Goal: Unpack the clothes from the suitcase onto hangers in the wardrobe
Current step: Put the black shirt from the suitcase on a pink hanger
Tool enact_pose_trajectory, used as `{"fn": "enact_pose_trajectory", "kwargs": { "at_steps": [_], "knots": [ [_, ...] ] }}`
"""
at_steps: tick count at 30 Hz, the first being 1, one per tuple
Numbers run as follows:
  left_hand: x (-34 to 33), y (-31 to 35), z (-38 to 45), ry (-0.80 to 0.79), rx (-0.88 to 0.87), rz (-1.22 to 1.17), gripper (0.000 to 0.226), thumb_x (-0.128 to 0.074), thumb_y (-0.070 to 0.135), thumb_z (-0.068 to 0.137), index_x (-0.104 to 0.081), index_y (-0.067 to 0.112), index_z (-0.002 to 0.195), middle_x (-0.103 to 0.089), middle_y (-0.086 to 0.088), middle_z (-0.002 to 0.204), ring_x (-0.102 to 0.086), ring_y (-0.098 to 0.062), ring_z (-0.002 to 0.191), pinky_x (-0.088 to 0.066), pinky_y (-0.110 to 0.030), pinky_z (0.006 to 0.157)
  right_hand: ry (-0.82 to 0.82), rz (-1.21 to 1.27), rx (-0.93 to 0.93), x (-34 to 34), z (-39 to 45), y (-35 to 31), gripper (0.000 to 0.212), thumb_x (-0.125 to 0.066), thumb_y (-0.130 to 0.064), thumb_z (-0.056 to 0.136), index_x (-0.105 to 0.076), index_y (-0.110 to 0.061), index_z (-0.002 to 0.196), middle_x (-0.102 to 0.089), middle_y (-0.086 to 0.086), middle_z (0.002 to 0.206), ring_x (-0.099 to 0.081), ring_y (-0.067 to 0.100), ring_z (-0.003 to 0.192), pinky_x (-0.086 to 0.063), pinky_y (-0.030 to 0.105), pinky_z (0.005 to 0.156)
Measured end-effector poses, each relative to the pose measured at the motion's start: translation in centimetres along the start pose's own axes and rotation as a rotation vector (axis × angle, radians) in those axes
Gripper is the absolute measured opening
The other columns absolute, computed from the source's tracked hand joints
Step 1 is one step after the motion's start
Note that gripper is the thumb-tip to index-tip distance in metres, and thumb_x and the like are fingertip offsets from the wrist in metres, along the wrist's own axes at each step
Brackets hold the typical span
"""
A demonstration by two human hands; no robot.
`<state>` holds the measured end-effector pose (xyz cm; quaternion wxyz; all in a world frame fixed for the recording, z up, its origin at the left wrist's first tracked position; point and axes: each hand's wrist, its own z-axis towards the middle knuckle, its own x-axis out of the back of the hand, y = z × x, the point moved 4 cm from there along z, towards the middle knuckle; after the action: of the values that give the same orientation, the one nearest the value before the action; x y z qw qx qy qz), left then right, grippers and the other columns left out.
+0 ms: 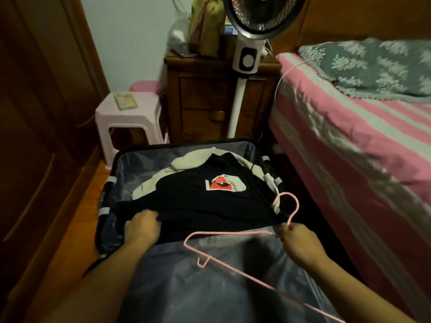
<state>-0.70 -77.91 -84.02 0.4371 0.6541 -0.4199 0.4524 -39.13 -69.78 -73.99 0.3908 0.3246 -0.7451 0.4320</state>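
An open suitcase (130, 164) with grey lining lies on the floor in front of me. On top of its far half lies a black T-shirt (200, 201) with a red and white print, over a cream garment (186, 160). My left hand (143, 226) grips the near left edge of the black T-shirt. My right hand (297, 241) pinches a pink wire hanger (233, 234) at the base of its hook, holding it over the suitcase's near half. The wardrobe (39, 113), with brown wooden doors, stands to the left.
A bed (349, 136) with a pink striped cover runs along the right. Behind the suitcase stand a pink plastic stool (130, 115) with a phone on it, a wooden nightstand (205, 101) and a standing fan (247, 54).
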Motion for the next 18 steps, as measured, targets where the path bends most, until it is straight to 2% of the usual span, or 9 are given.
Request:
{"fn": "enact_pose_trajectory", "kwargs": {
  "at_steps": [2,4,6,8,11,13,15,17,18],
  "knots": [
    [4.5,2.3,-0.7,0.094,-0.165,-0.133,0.028,-0.058,0.028,0.099,-0.068,0.015,0.122,-0.054,-0.008,0.133,-0.054,-0.029,0.124,-0.044,-0.039,0.104,0.031,-0.003,-0.012,1.4,1.1,-0.4,0.030,-0.036,-0.025,0.103,-0.058,-0.009,0.088,-0.066,0.021,0.112,-0.062,0.042,0.105,-0.047,0.039,0.083],
    [8.3,4.4,-3.2,-0.002,-0.329,-0.318,0.029,-0.058,0.025,0.101,-0.066,0.009,0.123,-0.051,-0.002,0.135,-0.052,-0.022,0.124,-0.039,-0.030,0.108,0.098,-0.005,-0.036,2.6,2.2,-0.2,0.026,-0.037,-0.023,0.101,-0.049,-0.013,0.081,-0.065,0.024,0.113,-0.062,0.044,0.104,-0.045,0.039,0.081],
    [8.9,5.6,-8.1,-0.369,-0.465,-0.253,0.030,-0.056,0.032,0.102,-0.065,0.010,0.121,-0.060,0.002,0.121,-0.058,-0.017,0.112,-0.045,-0.024,0.097,0.161,-0.005,-0.057,4.2,2.7,-0.1,0.024,-0.039,-0.017,0.100,-0.056,-0.008,0.087,-0.062,0.030,0.117,-0.061,0.046,0.107,-0.046,0.041,0.084],
    [7.6,5.6,-13.4,-0.745,-0.553,-0.041,0.031,-0.056,0.048,0.100,-0.066,0.022,0.113,-0.064,0.004,0.113,-0.061,-0.012,0.106,-0.046,-0.028,0.100,0.212,0.026,-0.113,5.6,2.8,0.8,0.034,-0.037,-0.018,0.101,-0.062,0.005,0.105,-0.059,0.033,0.124,-0.058,0.048,0.113,-0.046,0.044,0.092],
    [6.6,5.7,-18.3,-1.011,-0.629,0.104,0.031,-0.052,0.055,0.100,-0.059,0.039,0.126,-0.058,0.009,0.137,-0.053,-0.003,0.124,-0.037,-0.025,0.107,0.185,0.025,-0.197,6.0,3.1,2.1,0.040,-0.038,-0.024,0.100,-0.061,0.005,0.111,-0.058,0.032,0.126,-0.057,0.047,0.113,-0.045,0.044,0.092],
    [5.9,6.1,-19.4,-1.140,-0.545,0.019,0.038,-0.050,0.048,0.103,-0.056,0.031,0.136,-0.055,0.007,0.141,-0.050,-0.007,0.131,-0.036,-0.011,0.097,0.166,0.010,-0.229,5.9,3.0,2.6,0.039,-0.040,-0.026,0.098,-0.061,0.003,0.110,-0.059,0.031,0.125,-0.059,0.045,0.110,-0.045,0.043,0.089],
    [4.5,6.7,-18.0,-1.086,-0.348,-0.357,0.020,-0.051,0.028,0.105,-0.060,0.020,0.122,-0.065,-0.005,0.118,-0.061,-0.029,0.121,-0.049,-0.017,0.081,0.155,0.000,-0.221,5.4,3.2,2.9,0.038,-0.039,-0.026,0.099,-0.061,0.003,0.110,-0.059,0.031,0.124,-0.058,0.045,0.110,-0.045,0.043,0.089],
    [3.2,6.2,-13.1,-0.587,-0.231,-0.534,0.014,-0.058,0.024,0.101,-0.058,0.017,0.114,-0.064,-0.010,0.103,-0.066,-0.039,0.103,-0.054,-0.038,0.078,0.155,-0.024,-0.188,4.9,3.3,3.2,0.032,-0.040,-0.022,0.100,-0.060,0.002,0.105,-0.058,0.031,0.123,-0.057,0.046,0.111,-0.045,0.044,0.091],
    [2.6,5.6,-10.5,-0.368,-0.225,-0.431,0.031,-0.063,0.031,0.098,-0.055,0.017,0.125,-0.061,-0.012,0.112,-0.064,-0.036,0.109,-0.052,-0.039,0.088,0.157,-0.028,-0.178,4.6,3.3,3.2,0.027,-0.040,-0.021,0.101,-0.059,0.000,0.100,-0.058,0.031,0.123,-0.057,0.047,0.111,-0.044,0.044,0.091]
  ]
}}
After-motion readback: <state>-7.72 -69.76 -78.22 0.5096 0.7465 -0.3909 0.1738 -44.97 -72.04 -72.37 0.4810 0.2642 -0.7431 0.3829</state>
